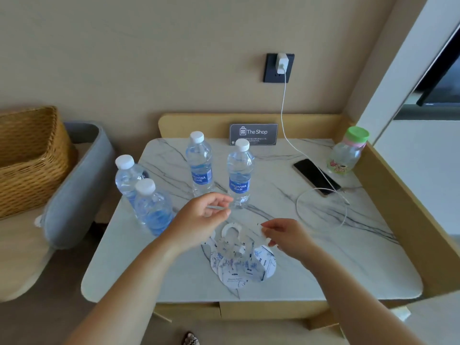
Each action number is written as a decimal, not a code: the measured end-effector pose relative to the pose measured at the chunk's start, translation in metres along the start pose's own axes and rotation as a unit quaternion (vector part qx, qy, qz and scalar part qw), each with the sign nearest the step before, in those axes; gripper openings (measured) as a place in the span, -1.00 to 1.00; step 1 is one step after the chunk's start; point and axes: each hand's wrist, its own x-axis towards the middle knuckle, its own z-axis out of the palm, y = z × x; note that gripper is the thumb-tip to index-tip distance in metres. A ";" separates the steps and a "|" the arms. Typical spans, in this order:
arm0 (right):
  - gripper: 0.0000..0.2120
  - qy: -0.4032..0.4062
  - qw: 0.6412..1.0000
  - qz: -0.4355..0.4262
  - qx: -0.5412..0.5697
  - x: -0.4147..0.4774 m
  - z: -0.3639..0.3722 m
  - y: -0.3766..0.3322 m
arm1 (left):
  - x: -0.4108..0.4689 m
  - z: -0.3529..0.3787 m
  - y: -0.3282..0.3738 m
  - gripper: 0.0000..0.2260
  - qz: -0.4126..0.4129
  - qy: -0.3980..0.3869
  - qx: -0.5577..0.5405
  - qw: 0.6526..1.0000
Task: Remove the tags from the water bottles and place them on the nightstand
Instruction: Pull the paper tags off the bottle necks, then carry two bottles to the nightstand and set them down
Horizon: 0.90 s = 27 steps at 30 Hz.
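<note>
All four water bottles, two at ten o'clock on the marble surface and two nearer twelve, show bare necks. The tags lie fanned at six o'clock, so the job looks all but finished. The left hand hovers above the pile, fingers loosely curled, though whether it pinches anything I cannot tell; the right hand pinches the loop of the rightmost tag, its print blurred.

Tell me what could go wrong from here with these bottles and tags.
The left hand is close beside an upright bottle; a bump could tip it toward the phone. The loose tags lie piled near the front edge of the nightstand; a careless sweep might push some off.
</note>
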 end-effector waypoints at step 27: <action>-0.85 0.003 0.968 -0.222 -0.112 -0.020 -0.024 -0.058 | -0.016 0.011 0.002 -0.79 0.030 0.129 0.029 0.991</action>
